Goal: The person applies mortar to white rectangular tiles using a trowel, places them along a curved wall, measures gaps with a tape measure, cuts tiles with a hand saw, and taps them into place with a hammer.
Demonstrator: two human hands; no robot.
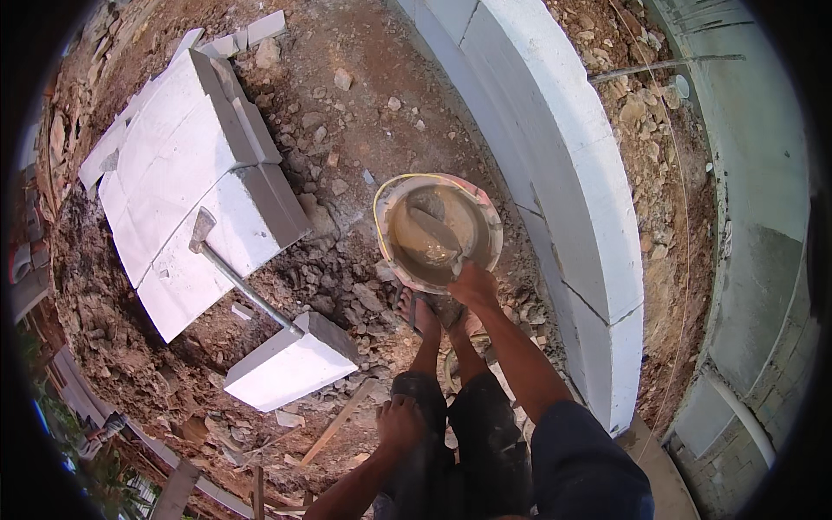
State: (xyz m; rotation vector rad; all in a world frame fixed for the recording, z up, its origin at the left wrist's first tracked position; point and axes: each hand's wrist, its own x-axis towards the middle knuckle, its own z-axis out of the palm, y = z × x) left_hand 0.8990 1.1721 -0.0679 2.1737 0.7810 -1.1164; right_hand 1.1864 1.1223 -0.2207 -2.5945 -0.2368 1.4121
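Observation:
A round bucket (496,232) with a yellow rim handle stands on the ground just beyond my feet, holding wet grey-brown mortar (403,227). My right hand (473,284) is closed at its near rim around the handle of a trowel (433,236), whose mortar-coated blade dips into the mix. On my bent left knee rests my left hand (400,423), empty, its fingers lying over the dark trouser cloth.
A low wall of white blocks (572,130) curves along the right. Stacked white blocks (173,165) lie at left, with a metal-handled hatchet (247,284) reaching across to a separate block (290,364). Rubble and a wooden strip (338,420) cover the soil. A grey wall (763,173) stands far right.

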